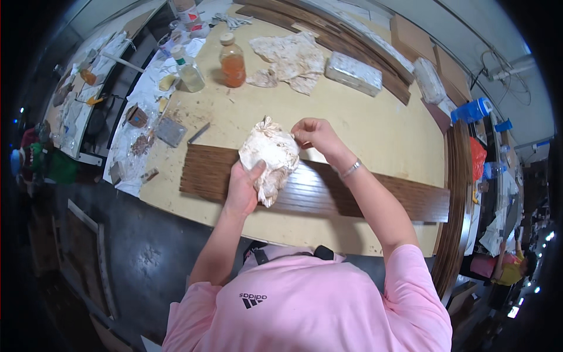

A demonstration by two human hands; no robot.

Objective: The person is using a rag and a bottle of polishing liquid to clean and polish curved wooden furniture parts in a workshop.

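Left hand [243, 186] clamped on crumpled white cloth [265, 154], thumb across its face, brown stains on it. Right hand [317, 136] at cloth's upper right edge, fingers curled in; can't tell if they pinch the fabric. Metal bracelet [351, 169] on right wrist. Cloth is over the left-middle part of a dark brown grooved wood board [212, 169]; can't tell if it touches the board. Board lies lengthwise across the near part of the pale yellow counter [375, 126], glossy patch just right of the cloth.

Beyond the board's left end: thin dark strip [199, 133], grey square block [171, 132] beside it. Far left: glass bottle of orange liquid [233, 66], pale cap; bottle of pale yellowish liquid [189, 74] near it, leaning in view. Back middle: spread stained rag [294, 57], then whitish wrapped block [353, 73] to its right. Dark wood strips [340, 32] along the back edge. Right side: second wrapped block [430, 81], blue plastic bottle [471, 110], red plastic bag [478, 152].
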